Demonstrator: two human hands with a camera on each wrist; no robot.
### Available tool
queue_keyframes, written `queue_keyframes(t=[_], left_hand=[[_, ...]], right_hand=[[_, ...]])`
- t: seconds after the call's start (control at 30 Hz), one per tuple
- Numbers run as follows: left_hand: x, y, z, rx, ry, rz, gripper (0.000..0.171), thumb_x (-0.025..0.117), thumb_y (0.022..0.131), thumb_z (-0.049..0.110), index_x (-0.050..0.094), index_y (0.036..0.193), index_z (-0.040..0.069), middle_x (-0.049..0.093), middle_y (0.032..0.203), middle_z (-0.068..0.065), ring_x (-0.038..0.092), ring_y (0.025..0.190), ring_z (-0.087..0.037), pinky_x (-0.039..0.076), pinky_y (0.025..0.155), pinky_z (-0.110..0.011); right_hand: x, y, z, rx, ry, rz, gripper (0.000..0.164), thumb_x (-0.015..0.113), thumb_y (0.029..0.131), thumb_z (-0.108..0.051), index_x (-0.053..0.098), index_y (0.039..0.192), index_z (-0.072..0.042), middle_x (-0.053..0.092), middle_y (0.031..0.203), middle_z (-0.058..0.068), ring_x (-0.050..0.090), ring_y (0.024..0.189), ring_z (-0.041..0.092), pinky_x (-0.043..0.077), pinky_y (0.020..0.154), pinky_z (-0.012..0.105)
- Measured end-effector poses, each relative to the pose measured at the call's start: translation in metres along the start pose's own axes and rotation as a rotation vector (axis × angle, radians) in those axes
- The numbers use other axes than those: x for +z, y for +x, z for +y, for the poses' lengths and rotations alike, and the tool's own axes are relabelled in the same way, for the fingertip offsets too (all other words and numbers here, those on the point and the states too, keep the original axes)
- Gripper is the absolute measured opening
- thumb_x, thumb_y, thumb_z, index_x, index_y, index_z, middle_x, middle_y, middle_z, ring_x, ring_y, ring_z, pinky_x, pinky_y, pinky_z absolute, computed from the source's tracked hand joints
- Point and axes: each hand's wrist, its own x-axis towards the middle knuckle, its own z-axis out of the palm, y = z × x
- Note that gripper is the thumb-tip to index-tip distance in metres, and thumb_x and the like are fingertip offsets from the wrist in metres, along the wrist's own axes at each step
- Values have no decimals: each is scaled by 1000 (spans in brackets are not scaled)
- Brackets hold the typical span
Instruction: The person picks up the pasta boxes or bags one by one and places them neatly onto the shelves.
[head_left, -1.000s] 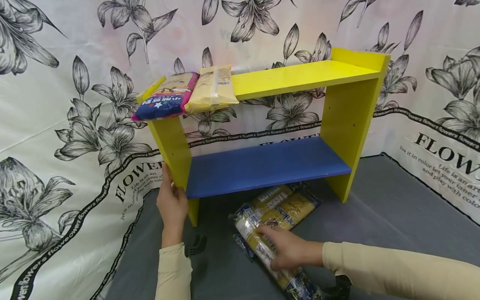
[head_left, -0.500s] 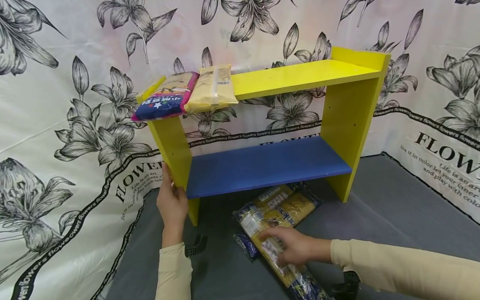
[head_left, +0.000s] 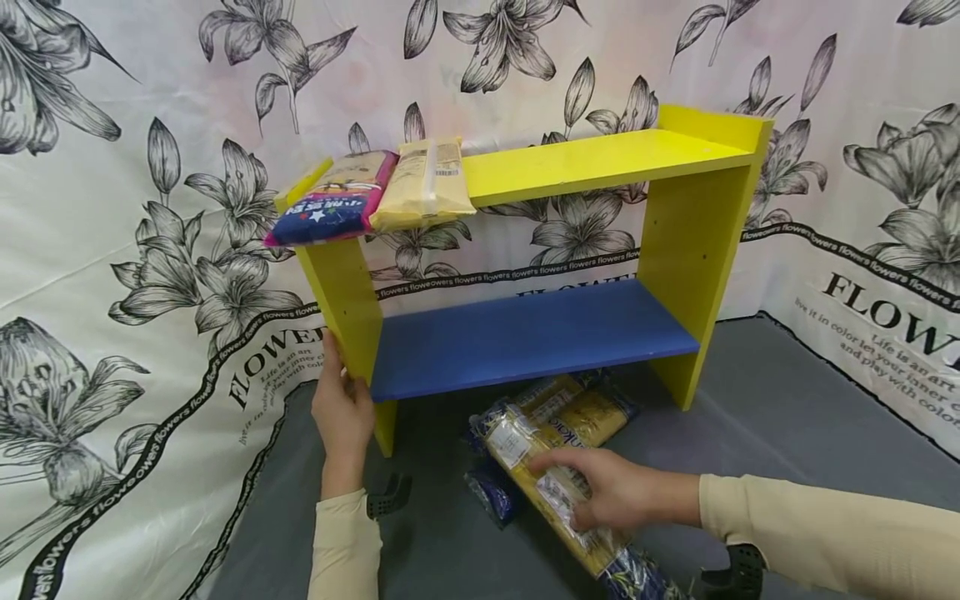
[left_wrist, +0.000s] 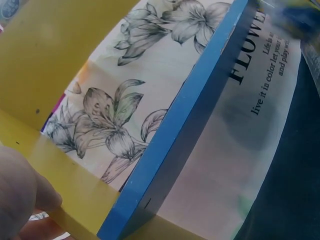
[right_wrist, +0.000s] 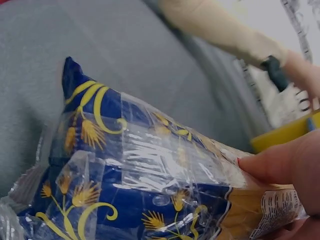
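My right hand (head_left: pixel 618 492) grips a long pack of spaghetti (head_left: pixel 517 450) in clear, gold and blue wrapping, thumb on one side. In the right wrist view the blue end of the spaghetti pack (right_wrist: pixel 150 165) shows yellow wheat drawings. Another gold pasta pack (head_left: pixel 596 417) lies partly behind it, under the shelf's blue board. With my left hand (head_left: pixel 343 417) I hold the left side panel (head_left: pixel 341 312) of a yellow and blue shelf unit; in the left wrist view that thumb (left_wrist: pixel 30 190) lies against the yellow panel.
Two bags, one pink and blue (head_left: pixel 330 208) and one pale yellow (head_left: pixel 423 187), lie on the left of the yellow top board (head_left: pixel 600 158). The blue board (head_left: pixel 525 337) spans below. A blue wrapper end (head_left: pixel 491 496) rests on the grey table (head_left: pixel 780 425). Flowered cloth (head_left: pixel 187 250) hangs behind.
My right hand has moved to the right with the spaghetti pack, showing more of the blue wrapper end at its left. The left hand has stayed on the panel.
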Motion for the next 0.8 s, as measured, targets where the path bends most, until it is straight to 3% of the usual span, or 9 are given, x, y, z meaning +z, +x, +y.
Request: queue_keyframes(t=[0.13, 0.2, 0.37, 0.43, 0.57, 0.73, 0.8], left_hand=[[0, -1, -1, 4, -13, 11, 77, 51, 91, -17, 31, 161, 8, 58, 137, -31, 69, 105, -52, 57, 68, -59], [0, -2, -1, 7, -19, 12, 78, 51, 90, -17, 31, 161, 9, 58, 138, -31, 69, 105, -52, 57, 67, -58], [1, -3, 0, -1, -18, 6, 78, 51, 91, -17, 30, 161, 10, 57, 141, -30, 69, 106, -51, 56, 66, -57], [1, -3, 1, -10, -20, 2, 78, 51, 90, -17, 31, 161, 9, 56, 142, -29, 68, 107, -51, 56, 67, -57], [3, -3, 1, -8, -19, 4, 79, 52, 90, -15, 31, 161, 12, 55, 144, -28, 68, 107, -51, 58, 66, -53], [2, -1, 0, -9, -21, 4, 78, 52, 91, -14, 31, 162, 13, 56, 141, -30, 69, 107, -51, 59, 67, -54], [1, -1, -1, -25, -27, -1, 77, 52, 92, -14, 31, 161, 11, 57, 139, -30, 68, 107, -51, 59, 70, -59]], right_hand=[[-21, -11, -23, -26, -23, 21, 73, 75, 83, -1, 53, 147, -27, 53, 152, 3, 43, 145, 38, 49, 96, 47], [-30, -17, -33, -48, -40, 48, 72, 76, 84, -2, 52, 148, -28, 51, 153, 4, 50, 138, 34, 52, 94, 44], [-53, -36, -53, -150, -144, 120, 71, 73, 85, -3, 51, 149, -28, 49, 155, 3, 52, 134, 28, 51, 87, 29], [-62, -45, -61, -180, -174, 148, 71, 72, 86, -4, 50, 149, -28, 49, 154, 2, 52, 135, 28, 51, 89, 29], [-82, -62, -76, -210, -149, 218, 70, 73, 87, -4, 49, 150, -24, 49, 151, 10, 59, 114, 22, 57, 79, 29], [-109, -78, -92, -250, -213, 348, 72, 77, 87, -6, 49, 151, -24, 49, 154, 9, 57, 120, 8, 56, 78, 25], [-119, -82, -100, -232, -223, 390, 75, 78, 86, -5, 48, 152, -24, 48, 155, 10, 60, 118, 11, 57, 75, 26]])
